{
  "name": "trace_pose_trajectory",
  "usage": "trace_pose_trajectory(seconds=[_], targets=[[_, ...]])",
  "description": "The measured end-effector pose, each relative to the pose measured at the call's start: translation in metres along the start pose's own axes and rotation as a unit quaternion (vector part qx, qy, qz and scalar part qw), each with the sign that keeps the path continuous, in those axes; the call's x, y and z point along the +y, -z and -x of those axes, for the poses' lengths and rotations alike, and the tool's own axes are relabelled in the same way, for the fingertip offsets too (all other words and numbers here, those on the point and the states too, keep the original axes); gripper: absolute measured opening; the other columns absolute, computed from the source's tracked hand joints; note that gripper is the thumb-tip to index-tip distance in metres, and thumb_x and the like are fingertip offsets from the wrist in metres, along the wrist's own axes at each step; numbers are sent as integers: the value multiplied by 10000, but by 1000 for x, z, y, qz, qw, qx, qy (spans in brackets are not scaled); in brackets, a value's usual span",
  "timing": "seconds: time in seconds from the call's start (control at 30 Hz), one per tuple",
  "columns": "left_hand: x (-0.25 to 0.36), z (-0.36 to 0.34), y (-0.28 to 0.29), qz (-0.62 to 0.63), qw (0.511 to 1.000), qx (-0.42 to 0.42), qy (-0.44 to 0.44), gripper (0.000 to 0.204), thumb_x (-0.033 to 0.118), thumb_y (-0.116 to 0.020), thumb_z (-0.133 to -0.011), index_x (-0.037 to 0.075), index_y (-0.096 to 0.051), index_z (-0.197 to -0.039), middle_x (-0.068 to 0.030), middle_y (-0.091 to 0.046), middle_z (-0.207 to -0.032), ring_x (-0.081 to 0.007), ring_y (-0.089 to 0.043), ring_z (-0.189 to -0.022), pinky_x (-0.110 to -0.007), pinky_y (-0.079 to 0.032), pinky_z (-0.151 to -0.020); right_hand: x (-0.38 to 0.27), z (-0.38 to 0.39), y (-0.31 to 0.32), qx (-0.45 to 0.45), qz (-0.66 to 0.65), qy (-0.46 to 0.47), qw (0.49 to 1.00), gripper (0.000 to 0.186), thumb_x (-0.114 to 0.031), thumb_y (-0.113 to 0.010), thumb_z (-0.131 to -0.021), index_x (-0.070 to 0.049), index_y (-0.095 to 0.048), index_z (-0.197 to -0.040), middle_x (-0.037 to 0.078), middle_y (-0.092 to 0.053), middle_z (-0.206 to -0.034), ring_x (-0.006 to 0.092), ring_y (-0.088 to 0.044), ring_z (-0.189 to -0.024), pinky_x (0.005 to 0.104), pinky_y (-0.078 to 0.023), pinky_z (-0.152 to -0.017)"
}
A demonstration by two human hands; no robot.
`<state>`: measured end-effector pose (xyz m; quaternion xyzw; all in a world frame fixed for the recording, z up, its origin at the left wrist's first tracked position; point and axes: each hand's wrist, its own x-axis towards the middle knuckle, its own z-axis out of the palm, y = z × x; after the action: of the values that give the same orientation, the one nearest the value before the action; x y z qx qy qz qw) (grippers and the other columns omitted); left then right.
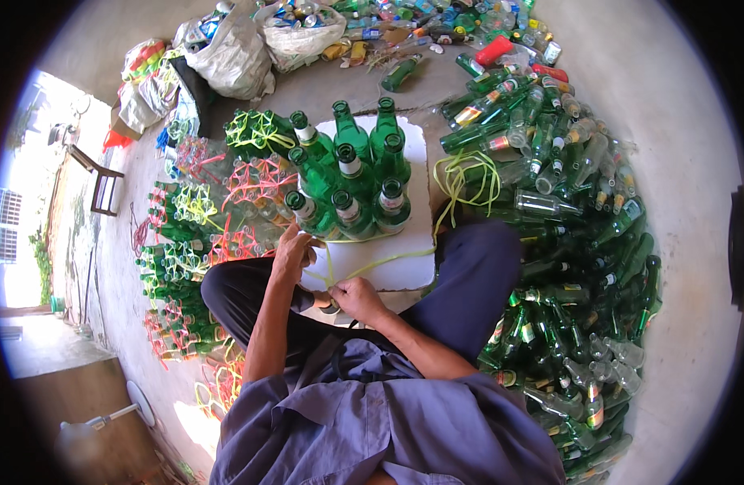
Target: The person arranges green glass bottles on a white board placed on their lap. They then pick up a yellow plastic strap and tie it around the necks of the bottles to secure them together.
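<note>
Several green glass bottles (348,174) stand upright in a tight block on a white board (380,271) in front of me. A yellow-green plastic strap (396,259) runs low along the near side of the block and across the board. My right hand (357,299) is closed in a pinch on this strap near the board's front edge. At the front left corner of the block, my left hand (293,254) has its fingers bent together beside the bottle bases. A strand of strap passes by them; the fingertips are partly hidden.
A big heap of loose bottles (550,210) lies to my right, with a loose coil of strap (469,178) beside the board. Bundles of strapped bottles (178,267) stand on the left. White sacks of cans (230,61) sit at the back, and a stool (105,182) stands far left.
</note>
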<state>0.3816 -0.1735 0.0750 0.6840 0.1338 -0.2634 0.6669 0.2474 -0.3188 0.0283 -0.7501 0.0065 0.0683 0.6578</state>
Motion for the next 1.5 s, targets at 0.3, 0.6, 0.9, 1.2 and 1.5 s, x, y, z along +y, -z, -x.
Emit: trace_pose_trajectory(seconds=[0.3,0.6,0.9,1.2,1.5], targets=[[-7,3,-5,29,999,8,21,194,184,-490,-944,114,-578,-1102,-111,-686,-885,-77,-478,-469,-203,-241,-380,-4,-4,-5,-11,41,-24,999,289,-231,-642,-832,21,-673,-693,242,-605,-632,428,-626,-616,493,-490,-607],[-13,4,-1,70,997,-24,-14,131,135,-493,-947,97,-560,-1054,-111,-664,-837,-68,-451,-452,-200,-240,-373,-17,4,9,-69,77,-59,993,260,-229,-643,-827,22,-703,-795,263,-641,-704,429,-659,-689,491,-513,-660],[-18,1,0,108,994,-28,-4,155,138,-489,-959,107,-552,-1097,-107,-664,-830,-79,-468,-467,-201,-255,-382,4,19,12,-167,125,-59,976,320,-235,-619,-875,43,-655,-1030,259,-685,-822,381,-691,-733,453,-529,-691],[-18,1,0,117,992,-37,6,197,158,-511,-961,120,-548,-1150,-103,-679,-834,-88,-497,-503,-201,-289,-404,-31,9,41,-16,131,-64,989,287,-255,-659,-860,23,-624,-797,255,-643,-716,467,-639,-745,515,-507,-672],[-30,-4,9,113,993,-38,-7,442,167,-597,-908,11,-465,-1301,-88,-701,-902,-99,-542,-559,-219,-317,-420,-66,-24,39,-36,205,-43,977,280,-226,-655,-900,48,-691,-947,220,-691,-726,342,-704,-673,427,-526,-634]])
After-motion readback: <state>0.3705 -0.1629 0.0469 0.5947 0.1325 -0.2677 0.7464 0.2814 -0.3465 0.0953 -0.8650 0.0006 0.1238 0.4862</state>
